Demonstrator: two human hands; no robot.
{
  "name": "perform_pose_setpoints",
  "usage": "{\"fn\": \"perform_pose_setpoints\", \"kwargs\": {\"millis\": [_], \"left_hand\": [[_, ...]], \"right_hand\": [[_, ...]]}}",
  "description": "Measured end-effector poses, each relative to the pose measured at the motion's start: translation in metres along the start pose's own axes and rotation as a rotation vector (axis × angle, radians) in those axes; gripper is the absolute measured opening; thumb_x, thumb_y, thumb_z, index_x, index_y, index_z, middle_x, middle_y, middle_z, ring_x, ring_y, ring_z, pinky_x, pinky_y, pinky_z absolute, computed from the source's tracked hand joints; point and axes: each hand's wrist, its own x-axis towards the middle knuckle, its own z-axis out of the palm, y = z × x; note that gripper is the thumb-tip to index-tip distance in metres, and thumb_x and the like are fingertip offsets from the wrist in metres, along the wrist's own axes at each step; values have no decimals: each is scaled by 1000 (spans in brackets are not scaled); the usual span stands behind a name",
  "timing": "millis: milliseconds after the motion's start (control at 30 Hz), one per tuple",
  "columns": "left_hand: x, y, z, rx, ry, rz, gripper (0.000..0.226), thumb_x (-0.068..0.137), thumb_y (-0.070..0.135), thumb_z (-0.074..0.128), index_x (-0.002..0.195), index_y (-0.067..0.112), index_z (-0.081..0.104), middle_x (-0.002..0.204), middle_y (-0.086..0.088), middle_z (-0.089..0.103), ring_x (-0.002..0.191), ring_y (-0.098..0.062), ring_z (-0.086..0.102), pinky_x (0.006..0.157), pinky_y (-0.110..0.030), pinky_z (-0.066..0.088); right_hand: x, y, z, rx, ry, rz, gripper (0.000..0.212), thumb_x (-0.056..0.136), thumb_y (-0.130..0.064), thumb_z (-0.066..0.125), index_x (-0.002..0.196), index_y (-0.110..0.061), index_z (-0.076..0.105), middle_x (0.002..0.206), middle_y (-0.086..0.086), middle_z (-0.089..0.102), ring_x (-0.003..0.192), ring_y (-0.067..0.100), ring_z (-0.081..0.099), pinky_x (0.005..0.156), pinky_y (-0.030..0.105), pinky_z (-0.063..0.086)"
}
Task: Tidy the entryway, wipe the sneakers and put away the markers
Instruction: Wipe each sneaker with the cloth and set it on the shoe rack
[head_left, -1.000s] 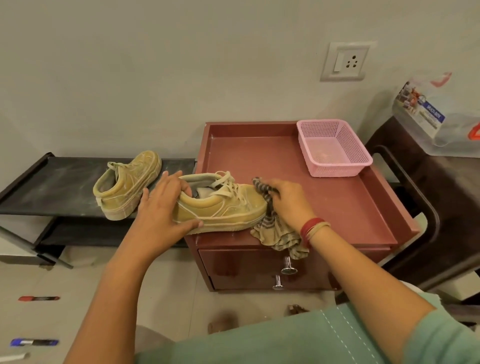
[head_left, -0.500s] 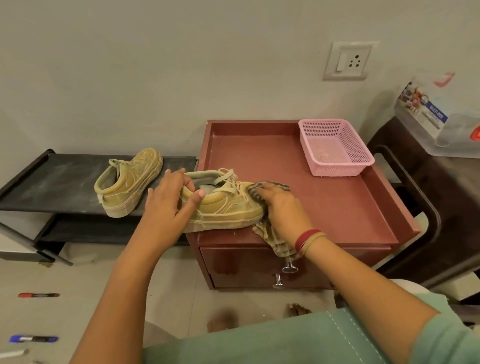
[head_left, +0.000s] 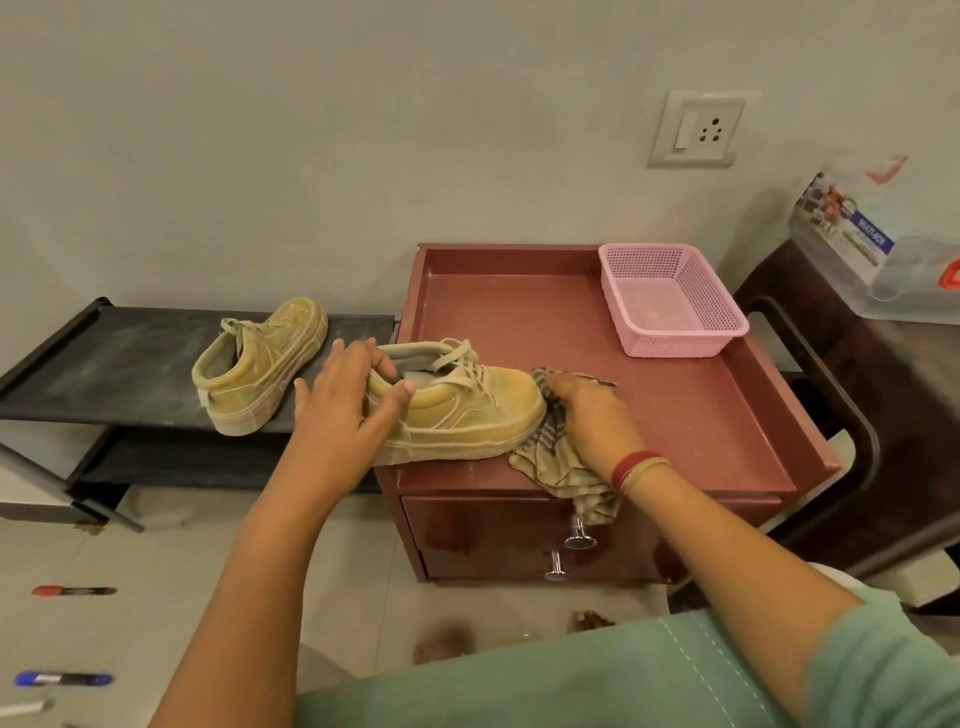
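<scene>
Sneaker (head_left: 467, 421) on cabinet (head_left: 649, 426) front edge: heel hidden by gripping left hand (head_left: 337, 405), toe masked by cloth (head_left: 550, 467) clutched in right hand (head_left: 589, 415). Pale marker (head_left: 26, 707) cut off by frame; pink basket (head_left: 670, 301) behind.

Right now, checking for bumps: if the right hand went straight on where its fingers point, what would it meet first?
The right hand points left: past the cloth it holds, it would meet the toe of the near sneaker, probably at once.

Dusty tan lace-up sneaker (head_left: 457, 410) upright on maroon cabinet (head_left: 649, 405), striped rag (head_left: 558, 465) at its toe; twin sneaker (head_left: 260, 369) on black rack (head_left: 104, 374); red marker (head_left: 72, 591), blue marker (head_left: 62, 679) on floor (head_left: 156, 597).
</scene>
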Motion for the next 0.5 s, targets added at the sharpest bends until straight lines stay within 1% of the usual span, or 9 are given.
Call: {"fn": "perform_pose_setpoints", "kwargs": {"millis": [100, 133, 167, 200, 267, 300, 367, 400, 500], "left_hand": [[0, 6, -1, 7, 13, -11, 14, 93, 37, 53, 98, 41, 42, 126, 18, 46, 139, -21, 29, 111, -63, 15], [-1, 7, -2, 0, 11, -19, 20, 92, 37, 55, 106, 40, 40, 119, 23, 43, 135, -19, 34, 110, -63, 18], [-1, 9, -2, -13, 12, -29, 29, 92, 39, 56, 114, 40, 37, 116, 27, 42, 128, -17, 37, 109, -63, 21], [-2, 9, -1, -30, 22, -38, 39, 91, 42, 57, 123, 40, 35, 119, 26, 43, 124, -14, 39, 109, -63, 23], [-2, 8, 0, -43, 67, -83, 64, 83, 56, 58, 136, 35, 28, 138, 13, 42, 128, -16, 39, 109, -63, 23], [-2, 6, 0, -38, 91, -130, 76, 77, 63, 58, 139, 34, 26, 144, 7, 39, 132, -19, 38, 110, -62, 23], [-2, 2, 0, -41, 125, -242, 93, 63, 74, 58, 140, 34, 24, 149, 4, 35, 135, -22, 36, 110, -61, 24], [-2, 1, 0, -46, 132, -295, 98, 58, 77, 59, 140, 34, 25, 149, 3, 34, 135, -23, 35, 109, -61, 25], [-2, 0, 0, -56, 114, -346, 103, 52, 79, 58, 140, 34, 27, 148, 1, 35, 135, -25, 34, 108, -60, 28]], "right_hand": [[-22, -18, 11, 74, -95, -152, 51, 88, 4, 44, 134, -18, 50, 141, 2, 47, 125, 10, 46, 103, 8, 25], [-26, -20, 13, 50, -117, -197, 53, 88, 3, 45, 136, -19, 47, 144, 1, 43, 127, 10, 43, 104, 9, 21], [-24, -16, 9, 8, -104, -183, 53, 89, 2, 44, 137, -21, 45, 146, 0, 40, 131, 12, 40, 105, 11, 18], [-19, -9, 4, -10, -69, -124, 52, 90, 1, 43, 137, -22, 46, 146, 0, 39, 133, 15, 39, 106, 14, 18], [-10, 0, -2, -27, -33, -59, 52, 90, 3, 41, 135, -21, 49, 144, 1, 43, 132, 19, 41, 108, 19, 22], [-11, -2, -3, -43, -53, -91, 53, 89, 4, 41, 134, -22, 49, 144, 1, 43, 132, 18, 41, 109, 21, 24], [-20, -9, 5, -37, -130, -212, 55, 88, 5, 41, 134, -23, 49, 146, -2, 41, 132, 17, 41, 111, 26, 26], [-21, -8, 9, -34, -136, -228, 55, 88, 5, 41, 135, -23, 48, 146, -2, 40, 132, 17, 41, 111, 28, 28], [-11, 3, 6, -20, -40, -90, 54, 88, 4, 40, 135, -21, 49, 145, 2, 42, 132, 21, 42, 111, 29, 29]]}}
